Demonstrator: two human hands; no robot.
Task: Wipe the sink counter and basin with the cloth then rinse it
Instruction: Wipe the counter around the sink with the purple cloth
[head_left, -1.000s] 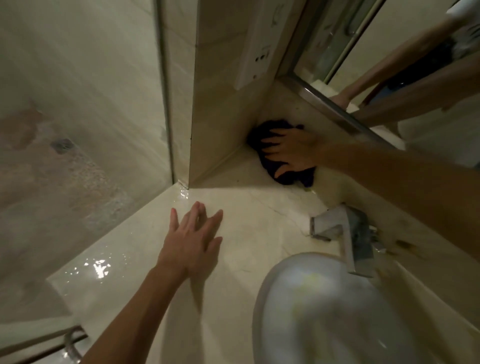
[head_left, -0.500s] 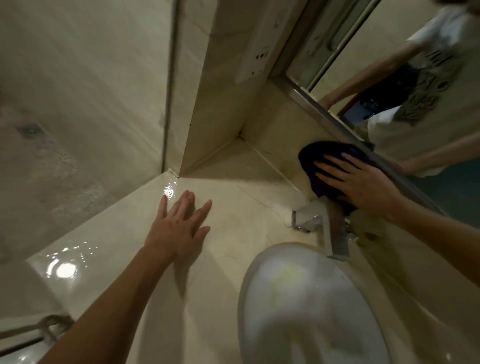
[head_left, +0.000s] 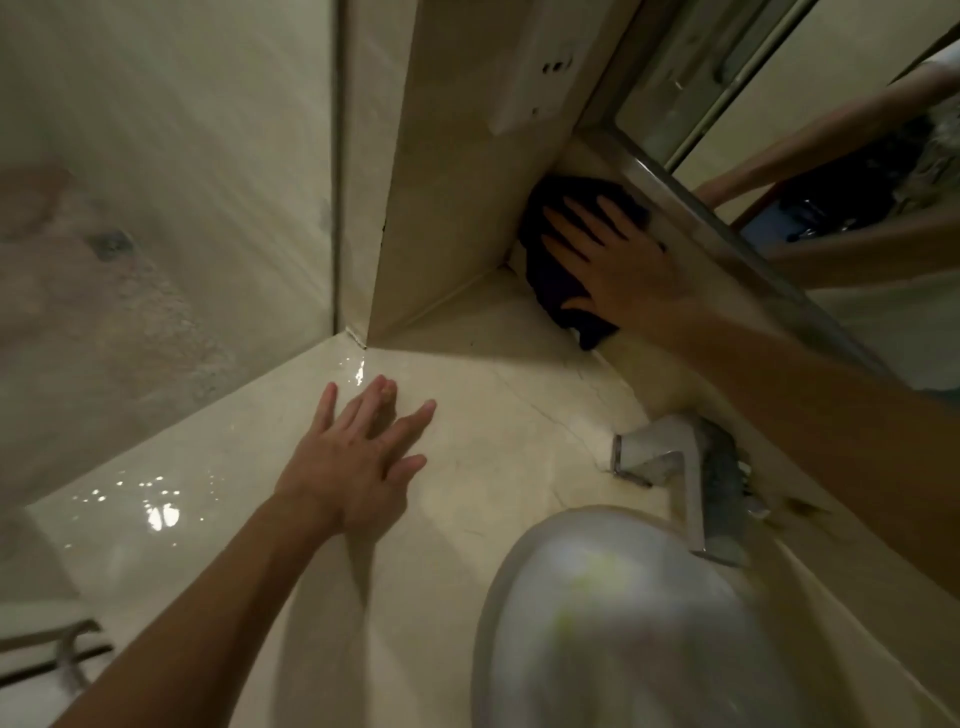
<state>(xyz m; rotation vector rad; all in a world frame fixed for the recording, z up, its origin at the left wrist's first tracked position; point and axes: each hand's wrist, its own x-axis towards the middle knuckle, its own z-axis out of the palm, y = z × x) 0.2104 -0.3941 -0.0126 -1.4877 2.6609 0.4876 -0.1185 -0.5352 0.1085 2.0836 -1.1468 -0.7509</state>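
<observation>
Our right hand (head_left: 621, 270) grip: fingers spread flat, pressing the cloth (head_left: 558, 291) onto the backsplash in the far corner, under the mirror (head_left: 831, 171). Left hand (head_left: 358, 462) spread, empty, flat on the worktop (head_left: 493, 441). Cloth looks soft, limp, light; best bunched from its middle. Tap (head_left: 670, 473) and basin (head_left: 613, 623) sit near right, basin apparently unwiped.

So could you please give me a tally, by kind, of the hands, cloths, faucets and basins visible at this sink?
Hands: 2, left hand flat on the counter, right hand pressing the cloth
Cloths: 1, dark cloth in the corner
Faucets: 1, faucet
Basins: 1, basin
Total: 5
</observation>
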